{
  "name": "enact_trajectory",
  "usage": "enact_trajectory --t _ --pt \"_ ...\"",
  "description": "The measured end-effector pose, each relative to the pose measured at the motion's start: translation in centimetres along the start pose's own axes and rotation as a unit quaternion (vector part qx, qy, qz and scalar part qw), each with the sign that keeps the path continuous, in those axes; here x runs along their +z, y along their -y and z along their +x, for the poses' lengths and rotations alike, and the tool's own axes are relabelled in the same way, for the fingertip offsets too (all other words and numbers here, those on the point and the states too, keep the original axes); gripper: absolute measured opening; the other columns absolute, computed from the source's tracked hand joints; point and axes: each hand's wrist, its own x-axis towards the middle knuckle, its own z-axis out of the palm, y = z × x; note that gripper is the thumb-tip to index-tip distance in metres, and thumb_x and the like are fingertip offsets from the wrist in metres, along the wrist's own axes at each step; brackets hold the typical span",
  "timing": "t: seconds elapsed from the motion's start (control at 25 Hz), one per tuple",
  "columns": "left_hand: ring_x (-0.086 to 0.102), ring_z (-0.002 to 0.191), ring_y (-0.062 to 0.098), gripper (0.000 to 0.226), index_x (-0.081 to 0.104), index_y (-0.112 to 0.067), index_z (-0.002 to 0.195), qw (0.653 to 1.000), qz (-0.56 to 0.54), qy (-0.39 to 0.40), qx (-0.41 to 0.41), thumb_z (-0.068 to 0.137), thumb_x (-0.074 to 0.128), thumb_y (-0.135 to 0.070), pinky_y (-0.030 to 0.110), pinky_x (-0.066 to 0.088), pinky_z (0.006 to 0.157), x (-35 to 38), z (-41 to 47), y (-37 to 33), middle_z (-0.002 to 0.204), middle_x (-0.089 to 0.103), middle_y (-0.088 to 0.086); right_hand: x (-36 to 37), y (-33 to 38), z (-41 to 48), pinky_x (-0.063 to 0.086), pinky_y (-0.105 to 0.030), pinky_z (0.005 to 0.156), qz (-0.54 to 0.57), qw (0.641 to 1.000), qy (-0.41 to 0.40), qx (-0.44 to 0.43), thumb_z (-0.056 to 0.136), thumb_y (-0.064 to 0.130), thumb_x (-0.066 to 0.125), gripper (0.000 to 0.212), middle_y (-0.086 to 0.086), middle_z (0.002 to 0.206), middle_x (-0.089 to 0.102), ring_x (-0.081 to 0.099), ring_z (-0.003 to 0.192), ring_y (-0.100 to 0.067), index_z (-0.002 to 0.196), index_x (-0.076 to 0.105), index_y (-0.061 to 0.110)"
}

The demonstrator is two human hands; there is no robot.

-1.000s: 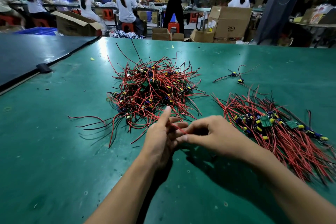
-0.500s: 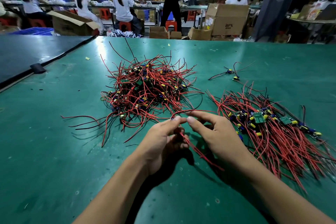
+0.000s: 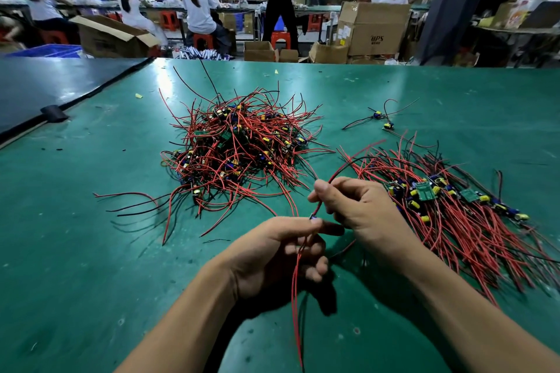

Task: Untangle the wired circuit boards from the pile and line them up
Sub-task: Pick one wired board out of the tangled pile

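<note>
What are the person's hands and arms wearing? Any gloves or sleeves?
No gloves, rings or watch: the left hand and right hand are bare. The left forearm and right forearm are bare too, with no sleeve showing. The nails look short.

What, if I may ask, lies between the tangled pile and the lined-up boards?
In the head view, bare green table crossed by stray wire tips and the wire the right hand pinches.
</note>
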Motion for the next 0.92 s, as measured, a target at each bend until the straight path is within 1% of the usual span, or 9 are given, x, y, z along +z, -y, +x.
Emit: enact_trajectory --t 0.12,0.24,0.28,0.4,0.48,0.56,0.76,0.84,0.92 --pt "0.061 0.057 0.02 0.026 0.07 -0.005 0.103 1.0 0.017 0.012 0.013 0.093 0.057 -0.024 0.027 0.052 0.055 -0.1 0.1 0.1 0.065 0.056 0.006 0.0 0.5 0.1 0.048 -0.02 0.052 0.146 0.981 -0.022 0.122 0.076 0.048 0.072 0.033 0.007 0.055 0.041 0.033 0.045 -0.006 0.069 0.075 0.016" --pt "0.064 0.063 0.023 0.031 0.058 0.0 0.111 0.998 0.018 0.064 0.02 0.097 0.051 -0.027 0.029 0.053 0.061 -0.5 0.0 -0.1 0.071 0.06 0.008 0.6 0.6 0.2 0.024 -0.029 0.048 0.245 0.935 0.031 0.255 0.076 0.048 0.068 0.03 0.007 0.058 0.038 0.029 0.05 -0.016 0.075 0.068 0.018" --pt "0.064 0.067 0.024 0.032 0.058 -0.001 0.111 0.997 0.01 0.077 0.018 0.097 0.051 -0.028 0.031 0.054 0.065 -0.6 0.0 -0.2 0.074 0.062 0.009 0.8 0.6 0.2 0.023 -0.03 0.047 0.263 0.926 0.038 0.268 0.078 0.047 0.067 0.029 0.007 0.06 0.039 0.03 0.051 -0.017 0.077 0.067 0.018" --pt "0.067 0.074 0.026 0.034 0.065 -0.002 0.106 0.998 -0.011 0.06 -0.006 0.087 0.061 -0.03 0.034 0.057 0.07 -0.5 0.3 -0.2 0.08 0.065 0.012 0.7 0.7 0.0 0.044 -0.022 0.041 0.206 0.954 0.006 0.218 0.084 0.043 0.067 0.03 0.006 0.059 0.043 0.041 0.046 -0.013 0.073 0.071 0.015" --pt "0.068 0.073 0.026 0.037 0.066 -0.002 0.103 1.0 -0.004 -0.007 0.005 0.08 0.069 -0.031 0.033 0.058 0.068 -0.4 0.8 0.2 0.081 0.067 0.013 0.6 0.8 -0.2 0.046 -0.016 0.046 0.119 0.982 -0.007 0.149 0.087 0.039 0.068 0.03 0.008 0.053 0.047 0.043 0.046 -0.007 0.069 0.071 0.014" --pt "0.069 0.07 0.025 0.036 0.064 0.0 0.102 0.996 0.035 -0.059 0.055 0.081 0.068 -0.029 0.031 0.059 0.065 -0.3 1.2 0.6 0.083 0.068 0.016 0.7 0.6 -0.4 0.043 -0.019 0.044 0.094 0.989 0.01 0.112 0.086 0.038 0.071 0.029 0.004 0.054 0.057 0.049 0.044 -0.006 0.07 0.07 0.013" --pt "0.068 0.063 0.028 0.02 0.072 -0.004 0.089 0.988 0.05 -0.085 0.115 0.08 0.067 -0.02 0.033 0.058 0.064 -0.2 1.0 0.6 0.076 0.069 0.018 0.8 0.0 -0.5 0.043 -0.02 0.041 0.158 0.976 0.084 0.126 0.077 0.039 0.079 0.027 -0.004 0.066 0.061 0.049 0.043 -0.009 0.087 0.075 0.015" --pt "0.065 0.063 0.027 0.019 0.072 -0.003 0.09 0.991 0.042 -0.062 0.108 0.083 0.063 -0.019 0.032 0.055 0.064 -0.1 0.9 0.5 0.075 0.067 0.018 0.3 -0.3 -0.5 0.044 -0.02 0.043 0.205 0.957 0.139 0.151 0.075 0.032 0.084 0.03 0.0 0.072 0.06 0.048 0.046 -0.008 0.102 0.076 0.021" --pt "0.063 0.062 0.026 0.017 0.07 -0.003 0.086 0.994 0.021 -0.048 0.099 0.086 0.059 -0.015 0.031 0.055 0.064 0.0 0.9 0.4 0.074 0.065 0.017 0.0 -0.7 -0.5 0.046 -0.022 0.044 0.266 0.936 0.158 0.17 0.074 0.023 0.084 0.028 -0.001 0.068 0.06 0.051 0.047 -0.009 0.101 0.076 0.019"
